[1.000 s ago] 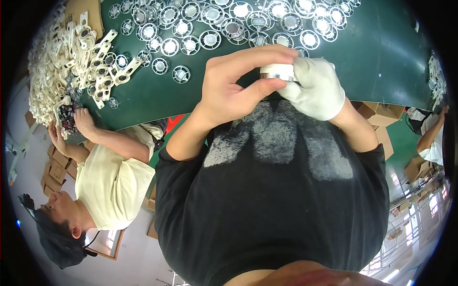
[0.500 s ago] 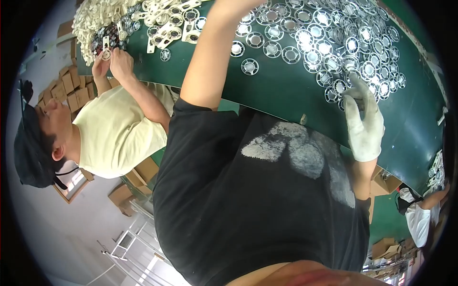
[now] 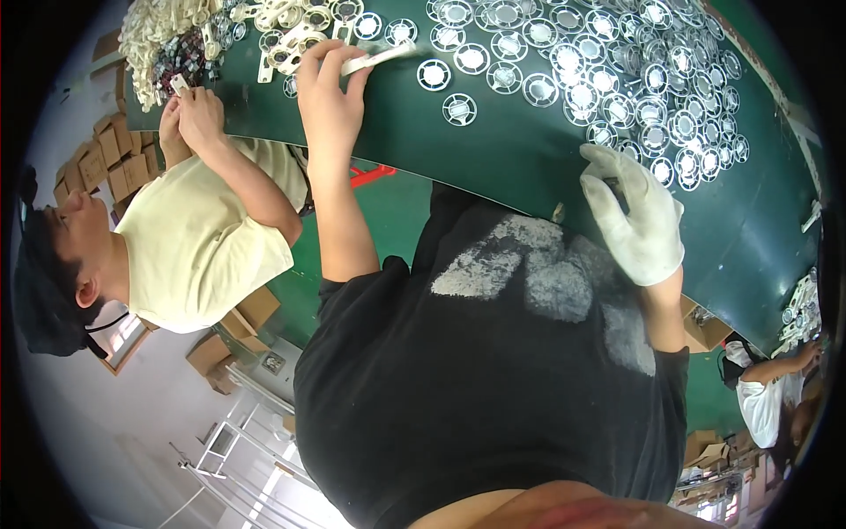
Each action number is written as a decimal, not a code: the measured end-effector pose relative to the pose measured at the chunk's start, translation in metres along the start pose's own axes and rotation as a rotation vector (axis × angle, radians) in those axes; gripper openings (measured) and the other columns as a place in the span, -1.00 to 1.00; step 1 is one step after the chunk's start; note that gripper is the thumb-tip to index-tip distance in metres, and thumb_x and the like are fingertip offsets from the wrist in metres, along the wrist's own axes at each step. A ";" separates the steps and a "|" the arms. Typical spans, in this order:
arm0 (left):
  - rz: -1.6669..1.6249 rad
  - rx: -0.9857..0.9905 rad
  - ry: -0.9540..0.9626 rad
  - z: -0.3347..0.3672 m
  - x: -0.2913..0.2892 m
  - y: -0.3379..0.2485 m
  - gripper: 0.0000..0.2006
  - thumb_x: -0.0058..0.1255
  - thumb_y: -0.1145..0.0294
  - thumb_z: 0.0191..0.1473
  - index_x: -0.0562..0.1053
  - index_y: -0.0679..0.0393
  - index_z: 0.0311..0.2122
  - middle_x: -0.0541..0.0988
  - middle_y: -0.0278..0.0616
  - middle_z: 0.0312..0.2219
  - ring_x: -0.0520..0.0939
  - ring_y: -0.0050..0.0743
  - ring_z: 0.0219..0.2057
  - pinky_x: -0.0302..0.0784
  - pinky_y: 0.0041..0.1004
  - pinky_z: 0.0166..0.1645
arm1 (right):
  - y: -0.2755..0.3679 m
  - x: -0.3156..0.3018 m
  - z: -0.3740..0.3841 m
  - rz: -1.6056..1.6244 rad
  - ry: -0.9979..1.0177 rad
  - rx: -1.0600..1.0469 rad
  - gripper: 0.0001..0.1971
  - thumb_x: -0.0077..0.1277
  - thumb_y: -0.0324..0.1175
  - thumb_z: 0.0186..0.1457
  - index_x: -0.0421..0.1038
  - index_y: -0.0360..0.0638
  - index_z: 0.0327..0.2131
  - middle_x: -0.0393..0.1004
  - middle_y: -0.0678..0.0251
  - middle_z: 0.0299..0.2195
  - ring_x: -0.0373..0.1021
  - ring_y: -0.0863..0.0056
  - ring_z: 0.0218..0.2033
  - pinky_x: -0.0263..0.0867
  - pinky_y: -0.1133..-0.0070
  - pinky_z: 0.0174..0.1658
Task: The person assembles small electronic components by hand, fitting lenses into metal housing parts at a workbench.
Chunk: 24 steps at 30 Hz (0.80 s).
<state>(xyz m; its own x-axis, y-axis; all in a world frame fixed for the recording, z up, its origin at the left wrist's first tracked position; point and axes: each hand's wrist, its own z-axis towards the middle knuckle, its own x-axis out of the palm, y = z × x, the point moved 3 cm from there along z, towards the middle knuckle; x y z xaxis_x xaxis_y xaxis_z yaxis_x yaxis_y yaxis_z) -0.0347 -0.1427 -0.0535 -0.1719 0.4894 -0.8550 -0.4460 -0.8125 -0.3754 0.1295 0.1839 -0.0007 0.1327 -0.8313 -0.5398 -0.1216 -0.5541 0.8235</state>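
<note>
From my end of the feed, the left hand (image 3: 330,101) has a slim cream-coloured bracket-like part (image 3: 381,58) pinched at its near end, thumb on one side and fingers on the other. That part is above the green tabletop (image 3: 520,167), tilted slightly, its free end pointing right toward the spoked metal rings (image 3: 471,59). The free end is smeared, so I can't make out its detail.

I'd judge the part light and stiff, most likely moulded plastic, and a bit slick on its smooth faces. A fingertip pinch should carry it, but gripping one end leaves the rest free to swing or twist; I'd favour the flat sides nearer the middle for steadiness. It looks sturdy enough for a firm squeeze, though a thin edge could chip or bend.

The gloved right hand (image 3: 636,216) is over the table just beside the lower edge of the ring spread, thumb standing off from curled fingers; I can't tell whether anything sits inside that curl. The rings look thin and rigid, best taken by the outer rim. More cream parts (image 3: 289,37) lie heaped beyond the left hand.
</note>
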 end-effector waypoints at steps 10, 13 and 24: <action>-0.868 -0.087 0.462 -0.031 0.010 -0.137 -0.58 0.39 0.30 -0.09 0.54 0.22 -0.11 0.64 -0.12 -0.35 0.66 -0.36 -0.45 0.57 -0.43 -0.33 | 0.036 0.031 0.024 -0.470 -0.085 -0.322 -0.60 0.15 -0.41 0.01 0.44 -0.02 -0.02 0.56 0.36 -0.32 0.52 0.28 -0.26 0.45 0.41 -0.25; -0.363 -0.276 0.328 -0.030 0.005 -0.114 -0.59 0.37 0.10 -0.08 0.54 0.18 -0.24 0.59 -0.20 -0.37 0.66 -0.32 -0.47 0.55 -0.39 -0.40 | 0.012 0.026 0.017 -0.471 -0.178 -0.185 -0.61 0.23 -0.31 0.01 0.48 -0.02 -0.04 0.60 0.33 -0.46 0.54 0.29 -0.47 0.48 0.43 -0.36; -0.104 -0.214 0.307 -0.039 0.032 -0.114 -0.57 0.39 0.25 -0.10 0.52 0.12 -0.10 0.55 -0.27 -0.32 0.57 -0.46 -0.49 0.57 -0.44 -0.37 | 0.009 0.017 0.014 -0.403 -0.134 0.083 -0.68 0.20 -0.12 0.06 0.56 -0.09 -0.19 0.60 0.21 -0.51 0.57 0.20 -0.46 0.50 0.37 -0.40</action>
<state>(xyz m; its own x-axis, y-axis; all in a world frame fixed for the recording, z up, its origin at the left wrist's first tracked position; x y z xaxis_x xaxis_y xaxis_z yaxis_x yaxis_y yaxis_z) 0.0453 -0.0466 -0.0515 0.1499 0.4819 -0.8633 -0.2483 -0.8268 -0.5046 0.1172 0.1646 -0.0049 0.0573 -0.5426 -0.8380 -0.1654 -0.8329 0.5281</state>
